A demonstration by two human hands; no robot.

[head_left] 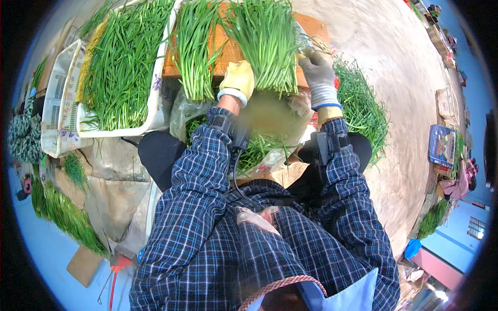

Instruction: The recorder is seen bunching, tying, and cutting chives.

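My left hand (237, 78), in a pale yellow glove, is curled at the left edge of a bunch of long green leafy stalks (262, 46); whether it grips them is unclear. My right hand (317, 78), in a grey glove, is closed at that bunch's right side by a pale object that I cannot make out. Another bunch (192, 52) lies left of it on an orange-brown wooden board (314, 28). Below the board are plastic bags (181, 116) with more greens.
A white crate (152, 116) full of greens stands at left. Loose greens (363, 103) lie right of the board on the pale floor (394, 62). Further piles (67, 217) lie at lower left, and assorted items (441, 145) line the far right.
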